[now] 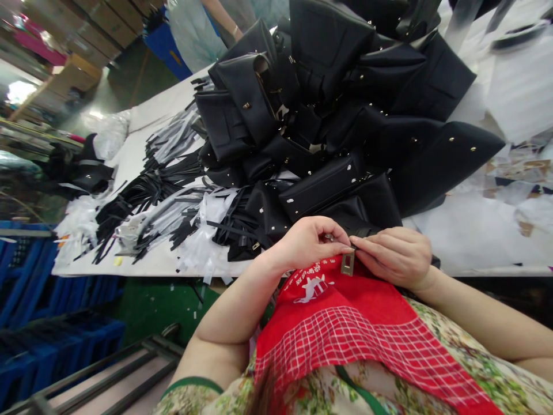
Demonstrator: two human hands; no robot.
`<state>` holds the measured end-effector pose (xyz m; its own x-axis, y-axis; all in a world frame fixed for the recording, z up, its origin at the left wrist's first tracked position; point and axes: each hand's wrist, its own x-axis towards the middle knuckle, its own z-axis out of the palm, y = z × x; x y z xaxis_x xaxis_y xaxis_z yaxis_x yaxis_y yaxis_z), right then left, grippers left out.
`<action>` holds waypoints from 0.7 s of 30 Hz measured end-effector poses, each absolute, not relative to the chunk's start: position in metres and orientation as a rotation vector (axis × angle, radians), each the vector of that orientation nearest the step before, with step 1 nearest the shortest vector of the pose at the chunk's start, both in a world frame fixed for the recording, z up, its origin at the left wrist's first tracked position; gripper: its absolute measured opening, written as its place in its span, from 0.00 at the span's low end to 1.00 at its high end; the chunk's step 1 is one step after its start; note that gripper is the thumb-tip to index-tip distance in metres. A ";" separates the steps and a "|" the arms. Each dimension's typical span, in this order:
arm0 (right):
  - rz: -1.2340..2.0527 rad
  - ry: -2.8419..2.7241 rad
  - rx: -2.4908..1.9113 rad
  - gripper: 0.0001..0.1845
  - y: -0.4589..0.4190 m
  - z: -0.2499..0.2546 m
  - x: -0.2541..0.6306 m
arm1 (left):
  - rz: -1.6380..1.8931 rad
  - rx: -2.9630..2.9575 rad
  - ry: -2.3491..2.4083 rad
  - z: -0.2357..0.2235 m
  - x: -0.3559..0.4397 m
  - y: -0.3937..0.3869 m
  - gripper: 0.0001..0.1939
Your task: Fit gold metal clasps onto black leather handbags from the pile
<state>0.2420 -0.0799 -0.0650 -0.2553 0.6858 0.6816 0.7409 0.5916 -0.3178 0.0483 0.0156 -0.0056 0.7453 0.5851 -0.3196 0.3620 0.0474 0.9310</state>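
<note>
In front of the apron, at the table's near edge, both of my hands meet at fingertip height. Between thumb and forefinger, my left hand [313, 245] pinches a small gold metal clasp plate [348, 263] with a rectangular slot, which hangs below the fingertips. My right hand [395, 256] is closed beside it, its fingertips almost touching the left ones; what they pinch is hidden. Just behind the hands lies a black handbag [322, 184] with small metal studs along its panel.
A large heap of black handbags [332, 52] covers the table's middle. Bundles of black straps [151, 184] and white wrapping [207, 222] lie to the left. White sheets [522, 86] are at right. Blue pallets [52, 357] stand lower left; another person's arm [222, 17] shows behind.
</note>
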 end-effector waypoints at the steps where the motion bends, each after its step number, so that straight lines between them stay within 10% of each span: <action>1: -0.082 -1.986 -1.139 0.17 -0.080 -0.065 0.241 | 0.213 1.586 0.802 -0.005 0.048 0.015 0.08; 21: -0.089 -1.914 -1.221 0.11 -0.077 -0.062 0.241 | 0.311 1.935 0.880 0.018 0.043 0.004 0.06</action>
<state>0.2405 -0.0767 -0.0620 -0.1697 0.7149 0.6783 0.7750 0.5220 -0.3563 0.0425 0.0037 0.0178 0.7084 0.6915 -0.1414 0.4488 -0.2866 0.8464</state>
